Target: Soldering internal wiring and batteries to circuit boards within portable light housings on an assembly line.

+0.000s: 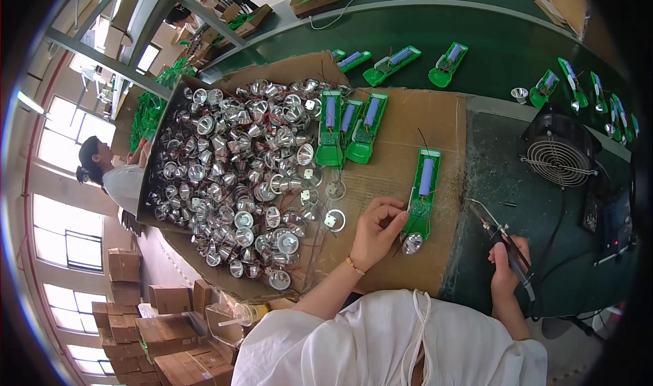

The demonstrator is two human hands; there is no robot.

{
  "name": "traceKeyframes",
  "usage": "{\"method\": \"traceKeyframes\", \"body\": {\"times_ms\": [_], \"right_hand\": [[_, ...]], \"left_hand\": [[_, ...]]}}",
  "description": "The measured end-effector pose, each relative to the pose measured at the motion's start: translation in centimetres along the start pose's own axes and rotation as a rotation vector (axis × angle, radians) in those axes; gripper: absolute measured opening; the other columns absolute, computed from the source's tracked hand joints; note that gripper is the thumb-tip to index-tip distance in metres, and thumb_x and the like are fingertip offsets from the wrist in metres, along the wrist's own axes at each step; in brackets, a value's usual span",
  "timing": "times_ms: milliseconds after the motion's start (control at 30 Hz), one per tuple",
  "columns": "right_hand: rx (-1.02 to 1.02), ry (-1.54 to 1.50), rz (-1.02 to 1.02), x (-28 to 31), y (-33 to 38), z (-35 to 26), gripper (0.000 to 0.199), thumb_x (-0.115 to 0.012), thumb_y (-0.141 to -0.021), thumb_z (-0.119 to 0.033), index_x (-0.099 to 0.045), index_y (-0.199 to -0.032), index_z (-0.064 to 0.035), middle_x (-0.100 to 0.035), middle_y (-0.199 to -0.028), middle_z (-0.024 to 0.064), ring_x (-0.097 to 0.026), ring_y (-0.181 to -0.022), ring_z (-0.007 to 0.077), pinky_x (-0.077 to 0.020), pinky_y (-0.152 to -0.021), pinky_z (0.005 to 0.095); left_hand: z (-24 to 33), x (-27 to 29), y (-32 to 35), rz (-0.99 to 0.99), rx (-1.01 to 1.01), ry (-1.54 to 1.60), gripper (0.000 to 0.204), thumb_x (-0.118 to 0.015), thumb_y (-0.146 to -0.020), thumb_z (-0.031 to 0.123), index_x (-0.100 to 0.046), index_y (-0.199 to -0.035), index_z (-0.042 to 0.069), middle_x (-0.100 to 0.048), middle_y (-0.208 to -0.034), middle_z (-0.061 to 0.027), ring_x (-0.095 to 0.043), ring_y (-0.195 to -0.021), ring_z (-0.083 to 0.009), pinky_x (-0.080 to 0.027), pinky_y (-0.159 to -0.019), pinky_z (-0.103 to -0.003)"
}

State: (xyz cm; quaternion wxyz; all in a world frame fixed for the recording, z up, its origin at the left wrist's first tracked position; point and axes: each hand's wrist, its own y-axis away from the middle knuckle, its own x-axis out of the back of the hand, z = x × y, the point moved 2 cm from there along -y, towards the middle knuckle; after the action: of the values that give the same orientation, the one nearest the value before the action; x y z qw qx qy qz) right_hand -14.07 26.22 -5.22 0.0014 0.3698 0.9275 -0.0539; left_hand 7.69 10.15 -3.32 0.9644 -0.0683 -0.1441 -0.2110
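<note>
A green torch housing (pixel 426 192) lies on the cardboard in front of me, holding a purple cylindrical battery (pixel 426 175) and a small green circuit board (pixel 420 208). Thin wires stick out past its far end. At its near end sits a shiny reflector cup (pixel 412 243). My left hand (pixel 379 231) is at the housing's left edge, thumb and fingertips pinched together; what lies between them is too small to make out. Gripped in my right hand (pixel 509 262) is a soldering iron (pixel 505 240), its tip pointing up and left, apart from the housing.
Left stands a cardboard box (pixel 153 172) heaped with reflector cups (pixel 238 175). Several housings with batteries (pixel 330 127) lie beyond my left hand; others sit on the green belt (pixel 476 36). A black fan (pixel 559 156) stands right. A person (pixel 115 175) works beyond the box.
</note>
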Motion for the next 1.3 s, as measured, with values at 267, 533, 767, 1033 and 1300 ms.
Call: {"method": "traceKeyframes", "body": {"times_ms": [267, 533, 767, 1033, 1300], "right_hand": [[0.139, 0.105, -0.197, -2.4, -0.3, -2.4, 0.02, -0.06, -0.08, -0.005, -0.048, -0.092, 0.0034, -0.056, -0.073, 0.0099, -0.056, -0.061, 0.0132, -0.0473, -0.057, 0.0244], [0.041, 0.118, -0.243, -4.4, 0.2, -2.7, 0.02, -0.067, -0.078, -0.01, -0.054, -0.087, 0.0011, -0.06, -0.071, 0.0079, -0.056, -0.059, 0.0105, -0.045, -0.054, 0.0242], [-0.026, 0.125, -0.293, -5.4, 0.7, -2.9, 0.015, -0.06, -0.08, -0.004, -0.049, -0.087, 0.0025, -0.055, -0.07, 0.0097, -0.055, -0.057, 0.0122, -0.0472, -0.053, 0.0249], [-0.018, 0.105, -0.247, -5.4, 0.8, -3.1, 0.018, -0.064, -0.081, -0.009, -0.052, -0.088, 0.0013, -0.061, -0.068, 0.0072, -0.057, -0.059, 0.0093, -0.0456, -0.054, 0.0235], [-0.105, 0.021, -0.217, -5.5, 1.1, -3.1, 0.016, -0.059, -0.082, -0.008, -0.049, -0.09, 0.0024, -0.057, -0.073, 0.0094, -0.056, -0.056, 0.0115, -0.0479, -0.052, 0.0244]], "left_hand": [[0.5, 0.5, -0.5, -0.001, 0.018, 0.011, 0.012, -0.064, -0.081, 0.008, -0.062, -0.078, -0.003, -0.055, -0.096, -0.0066, -0.052, -0.066, -0.0071, -0.042, -0.056, -0.02], [0.6, -0.1, -0.7, -0.07, 0.085, 0.0, 0.012, -0.064, -0.081, 0.008, -0.062, -0.077, -0.003, -0.054, -0.099, -0.0071, -0.055, -0.066, -0.0076, -0.046, -0.058, -0.02], [0.7, 0.2, 0.4, -0.075, 0.124, 0.043, 0.011, -0.063, -0.08, 0.007, -0.062, -0.076, -0.003, -0.054, -0.099, -0.008, -0.055, -0.069, -0.0086, -0.046, -0.058, -0.02], [1.2, 0.3, 0.2, -0.091, 0.093, -0.026, 0.011, -0.063, -0.079, 0.006, -0.061, -0.074, -0.004, -0.054, -0.098, -0.0091, -0.058, -0.066, -0.0108, -0.047, -0.058, -0.022], [1.0, 0.1, 0.0, -0.08, 0.128, -0.025, 0.011, -0.063, -0.079, 0.005, -0.061, -0.073, -0.004, -0.055, -0.097, -0.0088, -0.058, -0.065, -0.0103, -0.047, -0.057, -0.022]]}}
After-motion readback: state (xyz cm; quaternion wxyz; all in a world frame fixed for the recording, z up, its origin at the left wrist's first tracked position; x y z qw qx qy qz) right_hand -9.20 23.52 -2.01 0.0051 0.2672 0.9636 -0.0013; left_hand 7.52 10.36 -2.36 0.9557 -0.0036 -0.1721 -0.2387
